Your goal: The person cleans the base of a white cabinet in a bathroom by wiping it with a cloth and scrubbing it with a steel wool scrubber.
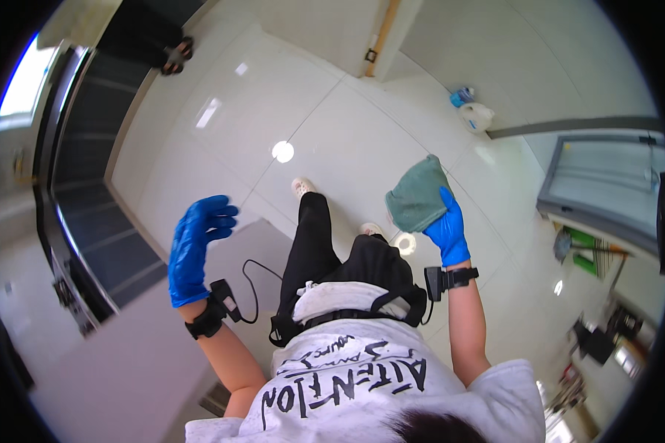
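We see the cloth [418, 198] at two o'clock, held up in the right hand [448, 227]; the left hand [196, 247] is raised at nine o'clock. A jug [477, 116] stands far off at one o'clock on the floor [222, 140].

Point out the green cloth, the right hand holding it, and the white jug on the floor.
green cloth [416, 198], head view, middle of the folded fabric
right hand [448, 225], head view, back of the blue glove
white jug [476, 116], head view, its side by the wall
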The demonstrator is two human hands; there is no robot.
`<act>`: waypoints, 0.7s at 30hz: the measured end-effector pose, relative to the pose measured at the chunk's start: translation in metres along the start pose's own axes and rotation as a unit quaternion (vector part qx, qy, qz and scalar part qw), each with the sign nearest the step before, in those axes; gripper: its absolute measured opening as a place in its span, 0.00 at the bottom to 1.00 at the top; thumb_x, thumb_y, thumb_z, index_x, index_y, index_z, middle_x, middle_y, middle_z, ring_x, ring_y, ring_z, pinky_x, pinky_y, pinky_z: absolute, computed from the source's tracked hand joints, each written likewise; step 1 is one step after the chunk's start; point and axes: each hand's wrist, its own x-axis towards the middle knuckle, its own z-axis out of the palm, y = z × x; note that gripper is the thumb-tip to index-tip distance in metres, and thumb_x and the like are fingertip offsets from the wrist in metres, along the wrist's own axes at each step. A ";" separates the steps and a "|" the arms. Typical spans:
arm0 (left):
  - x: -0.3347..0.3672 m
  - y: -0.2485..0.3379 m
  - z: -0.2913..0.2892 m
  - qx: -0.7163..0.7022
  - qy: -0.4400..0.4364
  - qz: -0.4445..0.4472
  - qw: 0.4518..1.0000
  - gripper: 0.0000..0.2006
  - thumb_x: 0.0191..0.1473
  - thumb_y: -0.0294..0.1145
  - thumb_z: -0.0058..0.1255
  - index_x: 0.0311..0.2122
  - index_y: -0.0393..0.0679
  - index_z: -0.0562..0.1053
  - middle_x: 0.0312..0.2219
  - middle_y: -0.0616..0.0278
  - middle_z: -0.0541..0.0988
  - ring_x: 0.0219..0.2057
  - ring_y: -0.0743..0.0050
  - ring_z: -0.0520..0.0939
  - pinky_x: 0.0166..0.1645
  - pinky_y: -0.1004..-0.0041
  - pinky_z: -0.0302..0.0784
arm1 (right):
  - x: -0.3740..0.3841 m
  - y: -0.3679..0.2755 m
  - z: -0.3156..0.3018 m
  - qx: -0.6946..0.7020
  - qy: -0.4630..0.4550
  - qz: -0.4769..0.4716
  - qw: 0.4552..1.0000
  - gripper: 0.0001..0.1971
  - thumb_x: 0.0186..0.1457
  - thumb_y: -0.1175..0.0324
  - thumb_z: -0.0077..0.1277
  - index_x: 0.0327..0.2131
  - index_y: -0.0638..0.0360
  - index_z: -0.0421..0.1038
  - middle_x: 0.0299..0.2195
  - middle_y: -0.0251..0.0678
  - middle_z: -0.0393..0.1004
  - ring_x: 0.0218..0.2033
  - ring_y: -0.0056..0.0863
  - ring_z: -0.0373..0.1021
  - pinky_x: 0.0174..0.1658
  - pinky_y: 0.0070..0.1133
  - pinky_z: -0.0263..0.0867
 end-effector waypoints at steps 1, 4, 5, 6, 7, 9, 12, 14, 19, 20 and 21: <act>0.008 0.000 -0.013 0.015 0.008 0.014 1.000 0.18 0.57 0.38 0.32 0.42 0.36 0.70 0.34 0.55 0.76 0.35 0.70 0.76 0.41 0.74 0.70 | 0.001 0.001 0.000 -0.005 -0.004 -0.012 1.000 0.27 0.56 0.59 0.38 0.57 0.60 0.49 0.57 0.43 0.53 0.57 0.42 0.52 0.58 0.39 0.47; 0.039 -0.003 -0.055 -0.029 0.084 0.023 0.996 0.20 0.58 0.42 0.32 0.44 0.37 0.69 0.35 0.54 0.76 0.36 0.70 0.76 0.42 0.74 0.70 | 0.013 0.007 0.000 -0.004 0.025 -0.065 0.998 0.27 0.56 0.58 0.39 0.57 0.58 0.51 0.56 0.42 0.55 0.56 0.41 0.54 0.57 0.38 0.49; 0.052 -0.008 -0.070 -0.035 0.100 0.019 0.994 0.21 0.59 0.44 0.32 0.44 0.37 0.69 0.36 0.54 0.76 0.36 0.70 0.76 0.42 0.74 0.69 | 0.018 0.013 -0.005 -0.021 0.049 -0.086 0.995 0.27 0.56 0.58 0.40 0.56 0.58 0.51 0.55 0.42 0.56 0.56 0.40 0.55 0.57 0.38 0.50; 0.062 -0.014 -0.085 -0.028 0.095 0.020 0.995 0.22 0.59 0.45 0.32 0.45 0.37 0.69 0.36 0.54 0.76 0.36 0.70 0.76 0.42 0.74 0.69 | 0.020 0.020 -0.010 -0.006 0.063 -0.106 0.992 0.26 0.55 0.58 0.40 0.55 0.58 0.53 0.54 0.41 0.59 0.54 0.39 0.57 0.56 0.38 0.51; 0.070 -0.021 -0.098 -0.020 0.094 0.015 0.995 0.22 0.59 0.47 0.32 0.45 0.38 0.69 0.36 0.55 0.76 0.36 0.70 0.76 0.42 0.74 0.69 | 0.018 0.025 -0.008 -0.006 0.071 -0.125 0.990 0.26 0.55 0.58 0.40 0.55 0.58 0.53 0.54 0.41 0.59 0.54 0.39 0.57 0.56 0.38 0.51; 0.080 -0.025 -0.113 -0.019 0.091 0.010 0.996 0.23 0.58 0.48 0.33 0.45 0.39 0.69 0.36 0.56 0.76 0.36 0.70 0.75 0.43 0.74 0.68 | 0.004 0.036 0.001 -0.027 0.124 -0.135 0.983 0.25 0.55 0.59 0.41 0.55 0.58 0.54 0.53 0.41 0.60 0.53 0.39 0.58 0.55 0.37 0.53; 0.102 -0.020 -0.110 -0.019 0.086 0.042 0.995 0.24 0.58 0.49 0.33 0.45 0.38 0.69 0.36 0.55 0.76 0.36 0.70 0.75 0.44 0.74 0.68 | -0.010 0.044 -0.003 -0.003 0.116 -0.173 0.978 0.25 0.55 0.58 0.41 0.54 0.56 0.55 0.52 0.40 0.61 0.53 0.39 0.59 0.55 0.37 0.54; 0.115 -0.016 -0.107 -0.041 0.044 0.019 0.998 0.24 0.58 0.49 0.33 0.45 0.38 0.69 0.36 0.55 0.76 0.37 0.70 0.75 0.44 0.74 0.68 | -0.020 0.055 0.000 0.019 0.092 -0.193 0.977 0.24 0.56 0.56 0.39 0.54 0.54 0.57 0.52 0.38 0.62 0.52 0.38 0.60 0.54 0.37 0.55; 0.124 0.010 -0.088 -0.013 -0.034 0.043 0.998 0.23 0.58 0.49 0.33 0.44 0.37 0.70 0.34 0.55 0.76 0.34 0.71 0.76 0.42 0.75 0.68 | -0.008 0.079 -0.010 0.053 0.136 -0.176 0.974 0.24 0.57 0.54 0.37 0.54 0.54 0.56 0.52 0.37 0.62 0.52 0.37 0.61 0.54 0.37 0.55; 0.133 0.016 -0.084 0.000 -0.071 0.057 0.996 0.23 0.58 0.48 0.33 0.43 0.37 0.70 0.33 0.56 0.76 0.33 0.72 0.76 0.41 0.75 0.69 | 0.009 0.079 -0.010 0.053 0.154 -0.180 0.970 0.25 0.57 0.53 0.37 0.54 0.54 0.56 0.52 0.36 0.62 0.51 0.37 0.61 0.54 0.37 0.55; 0.137 0.025 -0.077 -0.002 -0.090 0.052 0.995 0.22 0.59 0.47 0.32 0.42 0.37 0.70 0.32 0.56 0.77 0.33 0.72 0.76 0.40 0.76 0.69 | 0.022 0.079 -0.010 0.055 0.149 -0.182 0.970 0.25 0.57 0.53 0.37 0.54 0.54 0.56 0.52 0.36 0.62 0.51 0.37 0.61 0.54 0.37 0.55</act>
